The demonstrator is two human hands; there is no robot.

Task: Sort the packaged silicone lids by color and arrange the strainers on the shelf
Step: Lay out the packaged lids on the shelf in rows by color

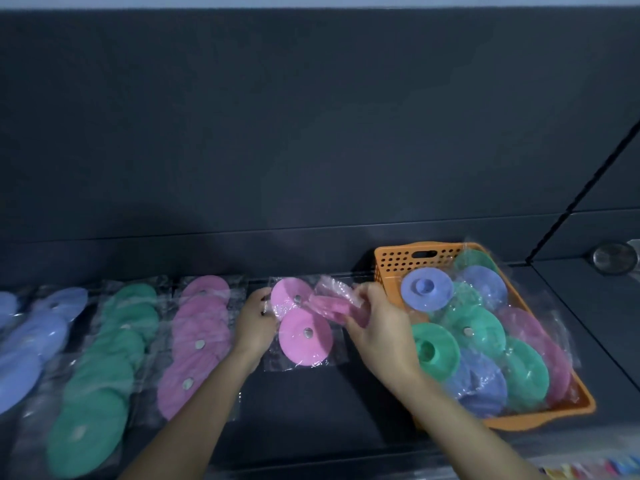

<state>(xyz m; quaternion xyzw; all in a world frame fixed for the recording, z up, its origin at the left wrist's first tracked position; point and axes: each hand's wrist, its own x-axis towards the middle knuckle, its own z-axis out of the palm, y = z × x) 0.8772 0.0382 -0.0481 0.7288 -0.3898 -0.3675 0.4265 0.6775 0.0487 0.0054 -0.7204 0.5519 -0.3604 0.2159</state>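
Rows of packaged silicone lids lay on the dark grey shelf, each row running from the back edge toward the front edge. There was a row of blue lids at the left end, next to it a row of green lids, then a row of pink lids, every lid in clear plastic wrapper. Just right of the pink row, near the middle of the shelf, two round pink wrapped lids lay one behind the other and overlapped a little. The left hand rested at the left side of these two, its fingers bent on the wrapper of the rear one; whether it pinched the plastic or only touched it could not be told. The right hand held a pink lid in crumpled wrapper above the right side of the pair, the fingers curled round it. Toward the right end stood an orange perforated plastic basket, which held a mixed heap of wrapped lids in blue, green and pink. Beyond a divider, near the far right back corner, a round metal strainer sat alone and blurred.
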